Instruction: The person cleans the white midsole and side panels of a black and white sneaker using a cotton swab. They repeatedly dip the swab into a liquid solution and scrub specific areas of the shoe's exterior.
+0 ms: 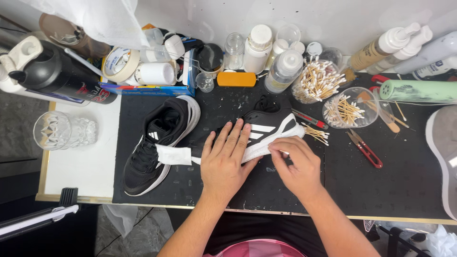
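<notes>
My left hand [223, 159] lay flat, open, pinning the shoe [266, 133]; my right hand [295, 164] pinched a swab against its sole edge.

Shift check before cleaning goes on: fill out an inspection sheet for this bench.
Surface: black mat on a white table, flecked with white specks.
Job's things: black sneaker with white stripes on its side; second black sneaker upright with a white cloth on it.
Clutter: cotton swab jars, red snips, bottles, tape roll, glass tumbler.
Grip: left hand flat on the striped sneaker; right hand pinching at its sole edge.
Cables: nothing seen.
Surroundings: white wall behind; grey shoe at the right edge.
</notes>
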